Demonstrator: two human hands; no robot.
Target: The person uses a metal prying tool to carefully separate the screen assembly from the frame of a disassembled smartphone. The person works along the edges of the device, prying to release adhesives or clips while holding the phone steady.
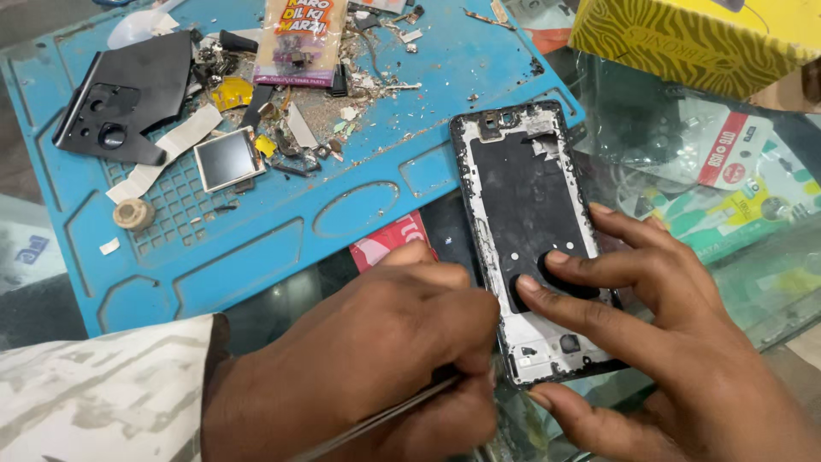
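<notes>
The table (774, 282) has a see-through glass top, and colourful packets show under the glass at 3 o'clock. A big blue mat (256, 231) covers the table from the middle out to 10 o'clock. Little bits and scraps are scattered on the mat near 12 o'clock. A yellow box (684, 38) with stripes sits at 2 o'clock. The light is bright and even.

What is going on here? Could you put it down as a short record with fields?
Left hand: grips a thin metal tool
Right hand: fingers pressed on the phone frame
Phone frame: opened, inside facing up, partly on the blue mat
On mat: black cover, small square part, scraps
Nearby: yellow box
</notes>
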